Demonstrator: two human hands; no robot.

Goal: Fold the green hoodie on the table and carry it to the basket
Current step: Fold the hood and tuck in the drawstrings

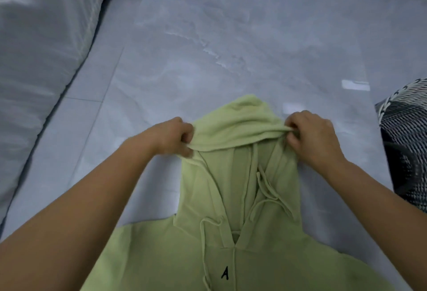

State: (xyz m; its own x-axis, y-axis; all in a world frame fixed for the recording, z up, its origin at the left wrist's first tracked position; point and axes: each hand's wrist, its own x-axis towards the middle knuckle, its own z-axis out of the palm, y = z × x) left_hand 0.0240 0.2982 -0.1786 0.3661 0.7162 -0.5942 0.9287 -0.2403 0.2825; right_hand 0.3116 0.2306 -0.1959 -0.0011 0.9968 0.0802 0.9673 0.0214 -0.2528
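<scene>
Head view, looking down. Pale green soft-knit hoodie, spread front-up at the near edge of the glossy grey marble-patterned table, small black letter A on the chest, neck pointing toward the far edge. Hood raised off the tabletop and partly doubled back toward the chest. Matching green drawstrings loose and crossed over the neck opening. Left hand clamped on the hood's left rim, fingers curled round a bunch of cloth. Right hand pinching the right rim the same way. Both gripping, well apart, cloth stretched between them.

Judged step: early in the fold, turning the hood down onto the body. Sleeves and hem out of frame, so no telling whether already folded.

Next, probably: draw both rims together toward the near edge, lay the hood flat over the chest, tuck the cords inside, smooth before letting go. After that, sleeves, halving, and the carry.

Beyond the table: pale grey tiled floor along the left edge, white padded bedding past it, black-and-white patterned fabric off the right edge. No basket in sight.
</scene>
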